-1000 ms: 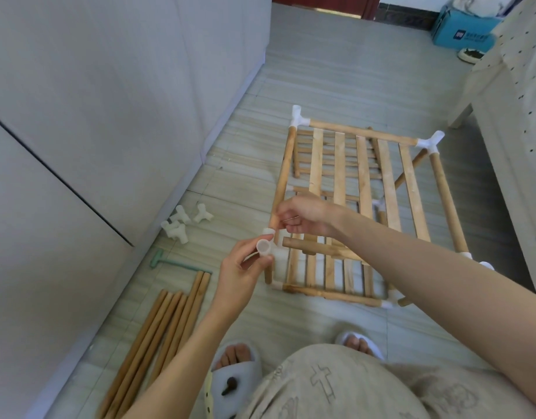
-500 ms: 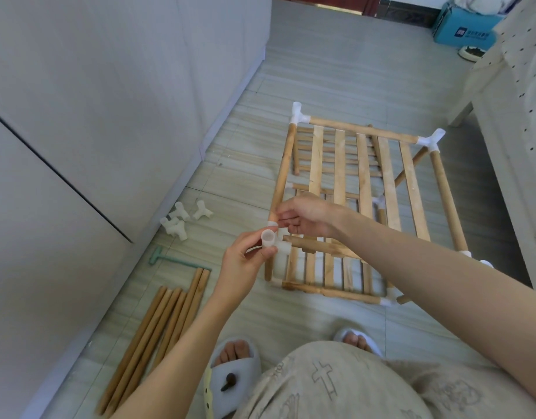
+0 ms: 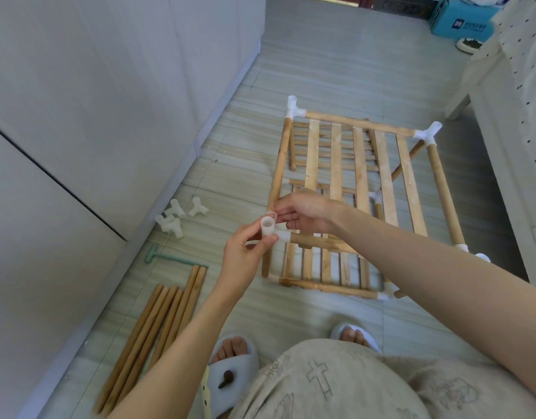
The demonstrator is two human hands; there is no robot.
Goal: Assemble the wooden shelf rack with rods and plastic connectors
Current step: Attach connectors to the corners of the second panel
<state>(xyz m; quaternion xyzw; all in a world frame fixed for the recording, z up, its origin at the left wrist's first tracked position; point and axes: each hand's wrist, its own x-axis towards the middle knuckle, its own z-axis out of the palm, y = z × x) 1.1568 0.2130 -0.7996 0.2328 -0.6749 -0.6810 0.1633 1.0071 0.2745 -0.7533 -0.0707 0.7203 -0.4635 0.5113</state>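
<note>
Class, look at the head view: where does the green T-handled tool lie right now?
The green T-handled tool lies on the floor at lower left, between the loose white connectors beyond it and the bundle of spare wooden rods nearer the person.

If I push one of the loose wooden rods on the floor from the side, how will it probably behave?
The loose rods look round and smooth, so one would probably roll on the tiled floor. They look straight and rigid, so unlikely to bend. Being thin wood, each is probably light.
</note>
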